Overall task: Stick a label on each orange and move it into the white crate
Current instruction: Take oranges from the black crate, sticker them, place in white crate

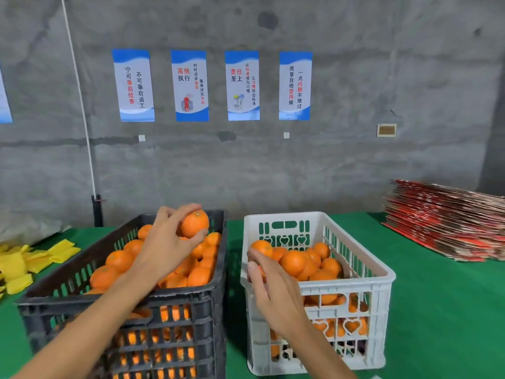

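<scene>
The orange (194,223) in the left hand (169,242) is round, bright and smooth-skinned, with a small greenish stem dot facing up toward the camera. No label can be made out on it from here. It sits up above the far end of the black crate (191,318), clear of the pile underneath. The left fingers (188,207) are curled over the top of it and the thumb comes round from below, so it's properly gripped, not just resting on the palm.

The right hand (276,288) is over at the near-left corner of the white crate (377,285), fingers curled down among the fruit there. There's an orange peeking out (261,247) just past its fingertips, and a bit of orange shows under the thumb, but whether the hand is actually clamping one or just touching it, can't tell, the back of the hand hides that.

The black crate is piled with oranges nearly to the rim. The white crate, right beside it, has heart-shaped cutouts in its walls and holds a good heap too, sitting a bit lower.

Both crates stand on a green surface (437,310). Yellow slips (30,261) lie scattered at the left, and a stack of red flattened cartons (448,220) sits at the right. Four blue-and-white posters (216,85) hang on the grey concrete wall behind.
</scene>
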A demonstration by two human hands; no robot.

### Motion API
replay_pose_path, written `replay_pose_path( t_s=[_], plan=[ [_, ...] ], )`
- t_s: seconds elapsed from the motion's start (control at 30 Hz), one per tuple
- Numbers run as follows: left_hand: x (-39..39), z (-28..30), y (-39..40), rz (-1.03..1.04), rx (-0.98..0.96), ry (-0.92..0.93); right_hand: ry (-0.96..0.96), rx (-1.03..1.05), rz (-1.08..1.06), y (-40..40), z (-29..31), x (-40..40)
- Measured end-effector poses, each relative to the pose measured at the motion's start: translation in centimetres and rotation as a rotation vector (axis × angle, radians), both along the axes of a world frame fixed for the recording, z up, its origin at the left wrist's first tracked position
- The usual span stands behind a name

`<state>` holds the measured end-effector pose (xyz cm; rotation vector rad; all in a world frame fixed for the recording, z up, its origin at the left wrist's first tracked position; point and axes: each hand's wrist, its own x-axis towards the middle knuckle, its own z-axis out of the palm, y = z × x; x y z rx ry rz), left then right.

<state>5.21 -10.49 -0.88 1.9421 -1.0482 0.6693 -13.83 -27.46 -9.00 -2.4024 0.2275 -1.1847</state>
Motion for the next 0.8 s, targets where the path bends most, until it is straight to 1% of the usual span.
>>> replay_pose_path(
  t_s=[0.03,0.07,0.1,0.13,0.2,0.27,0.33,0.37,0.47,0.53,0.57,0.67,0.73,0.8],
  plan=[
    [-2.2,-0.6,0.0,-0.044,-0.046,-0.053,-0.011,0.189,0.104,0.6,0.8,-0.4],
    [-4.5,-1.3,0.1,-0.083,-0.074,-0.098,-0.04,0.311,0.196,1.4,1.6,-0.8],
    [-6.5,-2.1,0.1,-0.118,-0.084,-0.137,-0.073,0.362,0.256,2.3,2.2,-1.2],
    [-8.3,-2.9,0.2,-0.146,-0.083,-0.173,-0.086,0.375,0.296,3.1,2.7,-1.7],
    [-11.0,-5.0,0.1,-0.177,-0.067,-0.229,-0.072,0.299,0.284,4.5,2.8,-2.9],
    [-12.8,-7.3,0.1,-0.175,-0.079,-0.271,-0.079,0.205,0.217,5.2,1.7,-4.0],
    [-13.4,-9.8,0.4,-0.215,-0.1,-0.29,-0.088,0.171,0.215,5.5,0.0,-5.0],
    [-13.6,-11.1,0.7,-0.244,-0.092,-0.269,-0.077,0.159,0.221,5.6,-1.2,-5.4],
    [-14.1,-15.2,1.6,-0.267,0.039,-0.114,0.049,0.167,0.241,5.5,-5.2,-6.4],
    [-14.2,-18.6,2.2,-0.288,0.065,0.036,0.175,0.233,0.257,5.0,-7.6,-7.0],
    [-14.4,-20.0,2.5,-0.294,0.04,0.148,0.237,0.245,0.252,4.5,-8.6,-7.3],
    [-14.7,-23.4,4.5,-0.283,-0.02,0.585,0.372,0.168,0.205,3.7,-12.0,-7.7],
    [-14.9,-25.2,5.8,-0.298,-0.102,0.716,0.485,0.109,0.171,3.3,-13.3,-8.1],
    [-15.3,-25.8,6.3,-0.281,-0.183,0.814,0.664,0.044,0.171,2.9,-14.0,-8.4]
  ],
)
